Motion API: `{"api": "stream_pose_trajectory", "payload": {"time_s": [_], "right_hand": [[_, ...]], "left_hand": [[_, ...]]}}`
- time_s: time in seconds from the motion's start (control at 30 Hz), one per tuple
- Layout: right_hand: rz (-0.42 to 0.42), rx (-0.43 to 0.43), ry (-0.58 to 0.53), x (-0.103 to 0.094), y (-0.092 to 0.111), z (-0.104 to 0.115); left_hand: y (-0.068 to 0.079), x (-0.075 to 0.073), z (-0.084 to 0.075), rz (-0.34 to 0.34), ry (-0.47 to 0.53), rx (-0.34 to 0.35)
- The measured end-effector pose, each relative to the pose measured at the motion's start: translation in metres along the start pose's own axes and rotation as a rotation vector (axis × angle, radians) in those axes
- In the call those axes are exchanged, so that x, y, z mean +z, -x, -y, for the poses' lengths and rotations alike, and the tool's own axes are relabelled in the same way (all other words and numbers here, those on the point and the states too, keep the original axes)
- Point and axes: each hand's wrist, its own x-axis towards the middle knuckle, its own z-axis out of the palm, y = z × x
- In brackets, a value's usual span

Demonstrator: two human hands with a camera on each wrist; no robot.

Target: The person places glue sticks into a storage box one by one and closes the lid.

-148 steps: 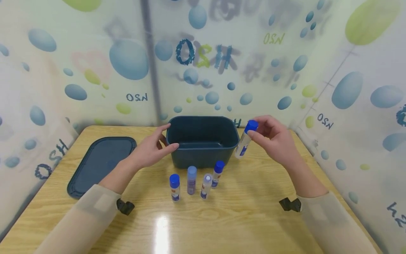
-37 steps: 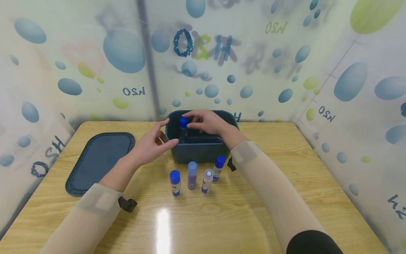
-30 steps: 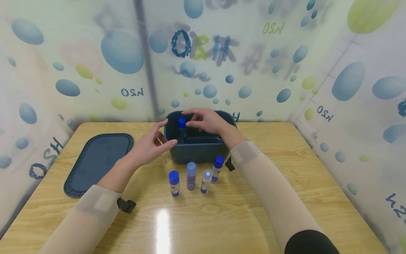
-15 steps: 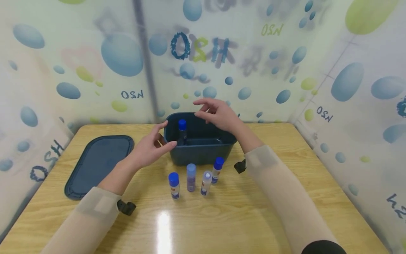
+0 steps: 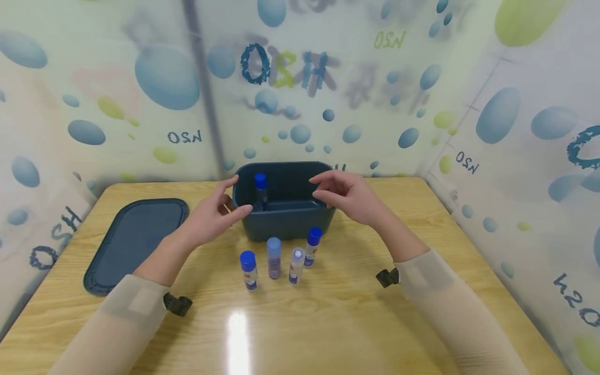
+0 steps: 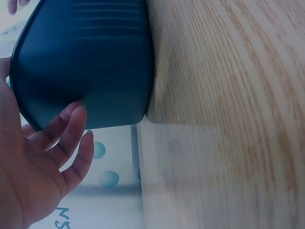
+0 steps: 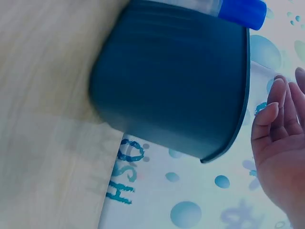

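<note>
My left hand (image 5: pixel 208 216) grips the left end of a dark blue plastic bin (image 5: pixel 286 228), thumb at the front rim and index finger at the back. In the left wrist view, several curled fingers (image 6: pixel 71 129) lie against its end wall. Upright inside, at the bin's left end, stands a blue-capped glue stick (image 5: pixel 260 190). My right hand (image 5: pixel 351 198) hovers at the bin's right rim, fingers loosely bent and holding nothing. In front of the bin stand a blue-capped glue stick (image 5: pixel 249 273), a pale-blue one (image 5: pixel 274 260), a pale-topped one (image 5: pixel 296 268) and another blue-capped one (image 5: pixel 312 247).
A dark blue lid (image 5: pixel 136 239) lies flat on the wooden table (image 5: pixel 328 323), left of the bin and beside my left forearm. Close behind the bin rises a patterned wall (image 5: pixel 300 104), and another closes off the right side.
Earlier my right hand held a blue-capped glue stick right of the bin, then stood it inside. It has let go, risen and drawn back right. My left hand has stayed on the bin.
</note>
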Motion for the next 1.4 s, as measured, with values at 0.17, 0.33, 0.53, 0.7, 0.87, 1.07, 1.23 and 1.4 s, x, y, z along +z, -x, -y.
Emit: {"api": "stream_pose_trajectory", "payload": {"time_s": [0.17, 0.33, 0.53, 0.7, 0.87, 1.07, 1.23, 1.4], "right_hand": [[0.014, 0.009, 0.003, -0.001, 0.023, -0.003], [0.037, 0.028, 0.01, 0.0, 0.044, -0.01], [0.06, 0.07, 0.015, 0.005, 0.058, -0.022], [0.08, 0.103, -0.001, 0.01, 0.063, -0.028], [0.096, 0.118, -0.029, 0.016, 0.065, -0.032], [0.121, 0.133, -0.065, 0.025, 0.064, -0.032], [0.161, 0.134, -0.113, 0.034, 0.062, -0.034], [0.172, 0.113, -0.12, 0.041, 0.061, -0.033]], "left_hand": [[0.001, -0.001, 0.002, 0.0, 0.006, -0.001], [0.0, -0.001, 0.002, 0.005, 0.012, -0.004], [-0.004, -0.001, -0.001, -0.001, 0.005, 0.002], [-0.004, -0.001, -0.001, -0.001, 0.013, -0.001], [-0.003, 0.0, 0.002, 0.002, 0.025, -0.005], [-0.003, 0.0, 0.003, 0.004, 0.037, -0.012], [-0.002, 0.001, 0.003, 0.003, 0.041, -0.013], [-0.001, 0.001, 0.003, 0.003, 0.039, -0.013]]}}
